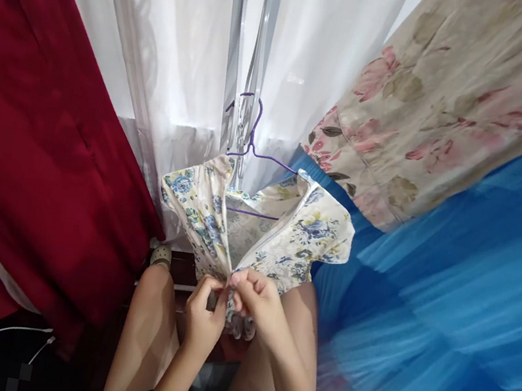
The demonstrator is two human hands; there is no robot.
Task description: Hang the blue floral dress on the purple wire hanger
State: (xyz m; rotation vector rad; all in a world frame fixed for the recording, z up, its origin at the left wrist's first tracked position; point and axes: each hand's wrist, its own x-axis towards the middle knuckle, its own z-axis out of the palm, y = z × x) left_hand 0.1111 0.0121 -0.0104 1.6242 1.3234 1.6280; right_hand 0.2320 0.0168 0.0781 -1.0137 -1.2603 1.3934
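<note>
A small white blouse with blue and yellow flowers [315, 231] hangs on a purple hanger [252, 137] hooked on a metal window bar. My left hand [203, 319] pinches the left front edge of the blouse low down. My right hand [257, 305] pinches the right front edge beside it. Both hands meet at the front opening, fingers closed on the cloth. My bare knees show below the hands.
A dark red curtain [35, 138] hangs at the left and a white sheer curtain [173, 61] behind. Blue netting [450, 287] and a pink-flowered cloth [457, 101] fill the right. A white cable [3, 329] lies at the lower left.
</note>
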